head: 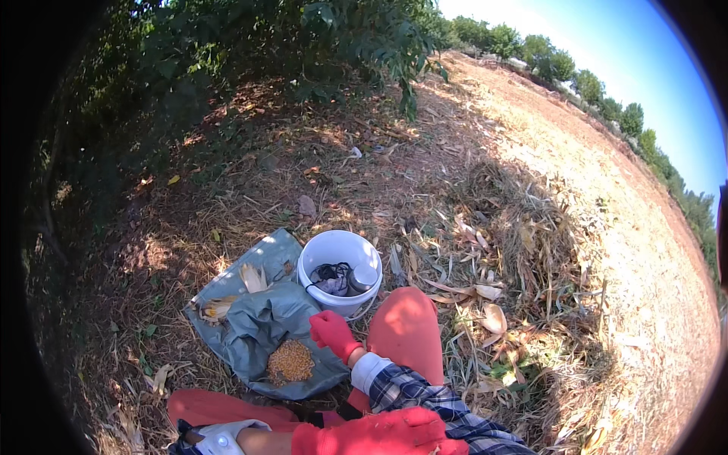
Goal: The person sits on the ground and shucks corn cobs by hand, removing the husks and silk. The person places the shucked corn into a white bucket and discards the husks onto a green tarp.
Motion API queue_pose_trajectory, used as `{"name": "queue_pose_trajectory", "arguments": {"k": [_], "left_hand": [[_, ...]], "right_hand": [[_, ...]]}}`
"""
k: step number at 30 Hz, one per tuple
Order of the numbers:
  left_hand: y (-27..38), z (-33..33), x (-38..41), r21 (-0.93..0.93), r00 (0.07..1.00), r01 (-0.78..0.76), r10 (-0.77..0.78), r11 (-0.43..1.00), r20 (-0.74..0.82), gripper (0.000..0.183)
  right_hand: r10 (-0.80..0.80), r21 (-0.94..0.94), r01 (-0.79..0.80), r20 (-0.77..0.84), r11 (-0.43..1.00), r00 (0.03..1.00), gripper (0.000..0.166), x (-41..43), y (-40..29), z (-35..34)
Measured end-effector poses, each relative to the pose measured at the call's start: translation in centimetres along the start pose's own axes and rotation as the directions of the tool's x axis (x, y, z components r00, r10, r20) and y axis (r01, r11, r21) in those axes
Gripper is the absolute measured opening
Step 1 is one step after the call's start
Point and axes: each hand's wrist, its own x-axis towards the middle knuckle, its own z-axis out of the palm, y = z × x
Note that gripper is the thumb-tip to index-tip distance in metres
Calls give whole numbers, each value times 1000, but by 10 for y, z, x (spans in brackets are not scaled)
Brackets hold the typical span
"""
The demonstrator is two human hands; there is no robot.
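My right hand [334, 334], in a red glove, is curled into a fist over the edge of a green tarp sheet [267, 313], just below a white bucket [318, 244]. Nothing shows in its fingers. My left hand [381, 433], also red-gloved, crosses at the bottom edge against the plaid sleeve [421, 392] of my right arm; its underside is hidden. A heap of loose corn kernels [290, 362] lies in a fold of the tarp. The bucket holds a metal container [363, 277] and a dark bundle with cords [333, 278].
Corn husks [253, 278] lie on the tarp's far part. My red-trousered knee [406, 330] rises beside the bucket. Dry husks and straw [534, 244] are heaped at the right. Leafy branches [364, 40] hang beyond, and a sunlit field [591, 170] stretches to trees.
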Motion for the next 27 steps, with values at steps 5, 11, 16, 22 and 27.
{"name": "queue_pose_trajectory", "arguments": {"k": [5,11,16,22,27], "left_hand": [[12,1,-20,-49,976,-219,218,974,-26,32],[56,-8,-105,155,985,-175,173,972,25,33],[30,-57,-204,503,838,541,-383,674,-388,27],[-54,-116,-390,-7,-75,996,-825,-86,-560,26],[-143,-103,-503,147,-376,858,-796,-493,-473,28]], "right_hand": [[-12,-120,19,54,993,998,29,0,4,-20],[-13,-279,86,253,956,967,28,-31,-54,24],[6,-600,253,396,759,918,25,-41,-124,18],[117,-727,376,528,574,841,25,4,-120,13],[134,-726,649,683,226,718,28,26,-98,18]]}}
